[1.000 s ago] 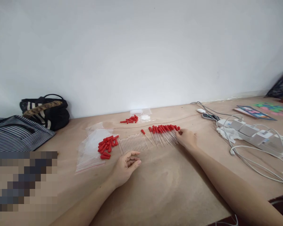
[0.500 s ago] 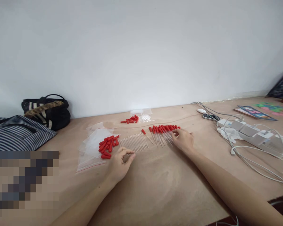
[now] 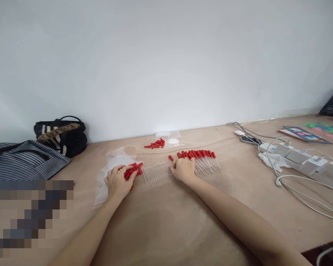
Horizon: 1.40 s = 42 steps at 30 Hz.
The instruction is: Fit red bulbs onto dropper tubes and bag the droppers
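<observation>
My left hand [image 3: 119, 183] is over a pile of red rubber bulbs [image 3: 138, 169], its fingers apart and curved around the near side of the pile. Right of the pile lies a row of clear glass dropper tubes [image 3: 157, 175], side by side. At that row's right end, my right hand [image 3: 184, 169] has its fingers curled down; whatever they pinch is hidden. Just beyond its fingertips is a single red bulb [image 3: 170, 157]. Droppers with red bulbs fitted [image 3: 208, 162] lie fanned out to the right of this hand.
Clear plastic bags [image 3: 111, 162] lie under and behind the bulb pile. Farther back are smaller red bulbs [image 3: 155, 143] beside a small bag [image 3: 173, 138]. A power strip with white chargers [image 3: 299, 155] and cables occupies the right; a black bag [image 3: 72, 135] and striped cloth [image 3: 33, 159] the left.
My left hand has moved left from the tubes onto the bulb pile. My right hand has left the fitted droppers and moved left to the end of the tube row.
</observation>
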Available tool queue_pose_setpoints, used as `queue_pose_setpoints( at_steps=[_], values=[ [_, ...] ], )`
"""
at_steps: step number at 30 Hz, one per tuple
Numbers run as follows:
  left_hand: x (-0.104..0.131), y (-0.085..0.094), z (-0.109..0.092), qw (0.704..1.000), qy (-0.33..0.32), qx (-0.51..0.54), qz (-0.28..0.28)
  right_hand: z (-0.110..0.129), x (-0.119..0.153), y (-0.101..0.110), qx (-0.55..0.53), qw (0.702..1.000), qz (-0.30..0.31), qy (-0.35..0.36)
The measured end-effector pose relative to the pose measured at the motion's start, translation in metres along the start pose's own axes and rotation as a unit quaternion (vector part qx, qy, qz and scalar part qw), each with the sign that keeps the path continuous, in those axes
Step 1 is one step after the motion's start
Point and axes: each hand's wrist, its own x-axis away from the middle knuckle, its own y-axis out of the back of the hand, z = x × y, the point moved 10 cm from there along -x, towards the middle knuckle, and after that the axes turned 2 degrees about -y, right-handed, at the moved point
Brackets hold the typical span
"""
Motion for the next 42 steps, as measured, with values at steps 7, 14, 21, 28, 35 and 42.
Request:
queue_pose_setpoints(
  at_steps=[7,14,21,28,35,42],
  values=[
    [0.0,0.0,0.0,0.997,0.025,-0.058,0.038,-0.003,-0.005,-0.003,0.007,0.999,0.043,-0.028],
    [-0.002,-0.005,0.01,0.992,0.082,-0.063,0.067,-0.007,-0.009,-0.005,-0.016,0.997,0.058,-0.047],
    [-0.004,-0.006,0.008,0.994,0.076,-0.052,0.051,-0.019,0.001,0.014,-0.115,0.993,-0.01,-0.033],
    [-0.003,0.018,0.001,0.998,0.028,-0.056,-0.031,-0.042,0.039,0.037,-0.189,0.977,-0.077,0.066],
    [0.035,0.043,-0.068,0.961,-0.195,0.178,-0.084,-0.058,0.059,0.041,-0.269,0.952,-0.038,0.141],
    [0.076,0.001,-0.128,0.898,-0.281,0.28,0.189,-0.057,0.062,0.046,-0.279,0.942,-0.044,0.18]
  ],
)
